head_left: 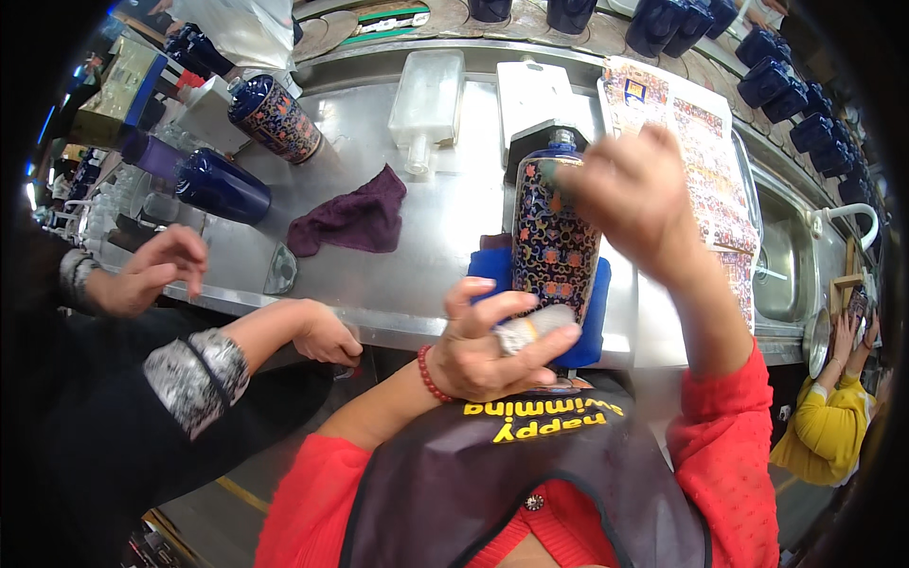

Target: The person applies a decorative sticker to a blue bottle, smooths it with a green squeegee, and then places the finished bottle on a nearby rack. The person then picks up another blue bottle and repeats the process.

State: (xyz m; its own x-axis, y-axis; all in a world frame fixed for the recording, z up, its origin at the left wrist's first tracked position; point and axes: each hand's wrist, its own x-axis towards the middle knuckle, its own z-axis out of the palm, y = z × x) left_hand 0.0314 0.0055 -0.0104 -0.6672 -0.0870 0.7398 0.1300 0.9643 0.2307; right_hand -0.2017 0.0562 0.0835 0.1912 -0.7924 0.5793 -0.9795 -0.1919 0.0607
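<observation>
Flanking the patterned bottle [557, 227], left hand [472, 348] at its lower edge and blurred right hand [646, 204] near its neck show indeterminable grips, open steel counter [440, 213] lying leftward.

red sleeves [721, 431] – dark apron [426, 473] – red bead bracelet [429, 381]

Two patterned bottles [557, 232], one plain blue bottle [225, 185], one crumpled purple cloth [355, 216] and one blue cloth [596, 317] are on the table [440, 227].

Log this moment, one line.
left hand at base of patterned bottle; right hand near its shoulder, blurred; blue pad beneath bottle
</observation>
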